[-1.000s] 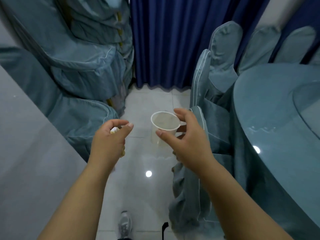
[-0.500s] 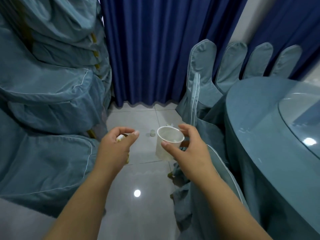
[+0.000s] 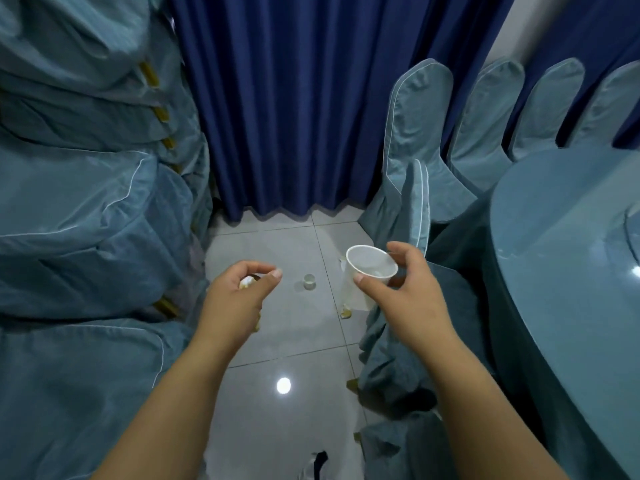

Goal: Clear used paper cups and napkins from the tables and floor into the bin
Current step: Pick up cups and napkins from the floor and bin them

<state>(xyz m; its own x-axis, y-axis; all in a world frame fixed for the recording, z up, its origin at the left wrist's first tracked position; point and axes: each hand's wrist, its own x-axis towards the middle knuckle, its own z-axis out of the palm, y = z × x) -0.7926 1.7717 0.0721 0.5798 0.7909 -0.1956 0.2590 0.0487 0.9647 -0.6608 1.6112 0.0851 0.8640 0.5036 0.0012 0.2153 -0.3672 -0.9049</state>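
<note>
The white paper cup (image 3: 371,268) is in the right hand (image 3: 412,299), tipped so its round mouth faces up and toward the camera. The thumb pinches the near rim and the fingers (image 3: 398,251) curl round the far side. Its thin wall looks smooth, and what lies inside cannot be told. The left hand (image 3: 235,299) is closed round a crumpled white napkin (image 3: 246,282), and only a scrap shows between thumb and forefinger. Beyond the fingers and between the two hands, a small pale cup (image 3: 309,282) stands upright on the glossy grey tiled floor (image 3: 270,341). Left of the left hand rise stacked chairs (image 3: 86,202) in teal fabric covers. Right of the right hand is a round teal worktop (image 3: 554,271). A pleated navy curtain (image 3: 294,98) hangs ahead.
</note>
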